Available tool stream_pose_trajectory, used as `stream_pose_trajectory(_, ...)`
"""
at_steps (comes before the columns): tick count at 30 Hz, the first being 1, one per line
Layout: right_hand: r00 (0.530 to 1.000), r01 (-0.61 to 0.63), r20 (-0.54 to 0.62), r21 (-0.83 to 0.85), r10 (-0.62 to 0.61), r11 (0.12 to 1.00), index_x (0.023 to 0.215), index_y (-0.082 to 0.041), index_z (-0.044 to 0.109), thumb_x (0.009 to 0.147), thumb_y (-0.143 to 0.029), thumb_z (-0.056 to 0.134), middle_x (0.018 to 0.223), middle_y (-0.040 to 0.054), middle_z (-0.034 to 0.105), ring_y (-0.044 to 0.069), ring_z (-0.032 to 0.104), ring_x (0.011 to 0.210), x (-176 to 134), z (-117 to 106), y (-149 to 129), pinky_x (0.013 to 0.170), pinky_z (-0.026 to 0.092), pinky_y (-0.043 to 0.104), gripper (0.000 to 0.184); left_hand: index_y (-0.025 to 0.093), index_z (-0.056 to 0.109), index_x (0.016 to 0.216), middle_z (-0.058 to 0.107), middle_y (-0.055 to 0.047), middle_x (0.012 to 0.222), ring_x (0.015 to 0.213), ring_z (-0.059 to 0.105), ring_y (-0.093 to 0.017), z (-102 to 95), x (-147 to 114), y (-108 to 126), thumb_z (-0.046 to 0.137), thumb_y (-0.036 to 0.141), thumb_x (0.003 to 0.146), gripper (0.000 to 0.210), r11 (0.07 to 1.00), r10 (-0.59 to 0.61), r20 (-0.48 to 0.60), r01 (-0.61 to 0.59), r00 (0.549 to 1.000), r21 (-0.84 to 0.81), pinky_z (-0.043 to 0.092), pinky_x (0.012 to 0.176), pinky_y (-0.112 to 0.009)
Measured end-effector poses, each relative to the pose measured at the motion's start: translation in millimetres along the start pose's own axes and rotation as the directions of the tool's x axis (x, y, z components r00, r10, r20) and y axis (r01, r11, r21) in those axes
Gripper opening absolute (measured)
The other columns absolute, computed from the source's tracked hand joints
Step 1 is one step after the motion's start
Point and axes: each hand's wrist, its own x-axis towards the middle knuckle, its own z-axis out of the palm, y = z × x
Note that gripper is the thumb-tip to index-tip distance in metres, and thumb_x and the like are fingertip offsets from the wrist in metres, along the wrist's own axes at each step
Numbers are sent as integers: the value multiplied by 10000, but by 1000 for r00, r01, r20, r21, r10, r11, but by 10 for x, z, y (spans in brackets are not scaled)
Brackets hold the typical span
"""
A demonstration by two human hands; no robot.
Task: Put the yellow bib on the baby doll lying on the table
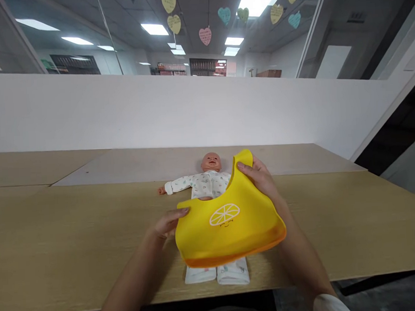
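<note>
Yellow bib, upper ends clamped between fingers of left hand and right hand, above a doll.

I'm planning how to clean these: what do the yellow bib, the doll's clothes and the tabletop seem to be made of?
Yellow bib: probably silicone or soft rubber, satin finish; its smooth sheet shows no weave.
Doll's clothes: likely cotton-like fabric, matte and printed; the sleeve looks softly creased.
Tabletop: wood or wood-look laminate, low sheen; faint grain streaks show.
</note>
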Motion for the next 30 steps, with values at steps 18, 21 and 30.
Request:
stream_pose_trajectory(18, 994, 77, -71, -18, -78, 997, 935, -231, 606, 651, -267, 739, 695, -55, 624, 135, 613, 620, 1035, -178, 190, 608, 502, 256, 316, 218, 403, 1510, 727, -69, 999, 875, 707, -221, -43, 771, 912, 630, 493, 881, 723, 820, 454, -387, -206, 803, 534, 577, 810, -343)
stream_pose_trajectory(21, 995, -4, -98, -29, 1, 1000, 920, -224, 581, 632, -241, 699, 688, -48, 624, 154, 616, 633, 1264, -254, 353, 602, 505, 272, 313, 187, 440, 1480, 720, -99, 1061, 899, 701, -232, -231, 916, 922, 618, 488, 890, 686, 820, 434, -415, -159, 800, 550, 569, 830, -363)
stream_pose_trajectory(30, 987, -35, -162, -160, 9, 987, 802, -218, 522, 590, -242, 626, 613, -76, 531, 113, 510, 560, 1744, -552, 937, 556, 437, 246, 238, 148, 598, 1301, 722, -119, 1074, 894, 685, -236, -807, 1305, 863, 664, 461, 838, 563, 815, 396, -507, -38, 765, 579, 538, 801, -338)
